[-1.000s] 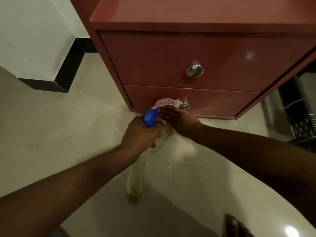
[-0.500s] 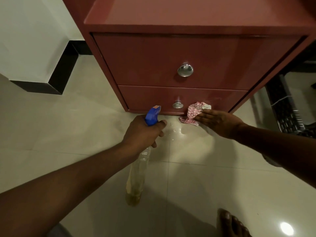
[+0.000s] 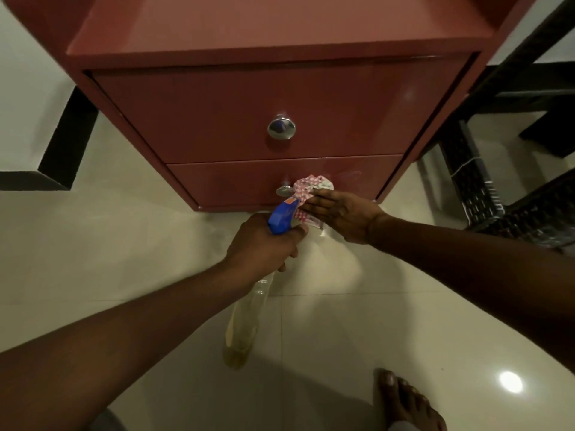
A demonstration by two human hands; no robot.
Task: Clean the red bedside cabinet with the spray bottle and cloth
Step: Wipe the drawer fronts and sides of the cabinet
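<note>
Dim, warm indoor light. A light above mirrors as a small white glare spot on the glossy floor [image 3: 510,382] at lower right, and a faint sheen lies on the red cabinet [image 3: 407,94] front. Broad, soft shadows of the arms darken the near tiles. The wide lens bows the cabinet's edges. Detail is soft and slightly noisy; the clear spray bottle [image 3: 245,318] nearly melts into shadow

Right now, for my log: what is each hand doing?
Left hand: grips the spray bottle.
Right hand: open, straight fingers press the cloth against the lower drawer.
</note>
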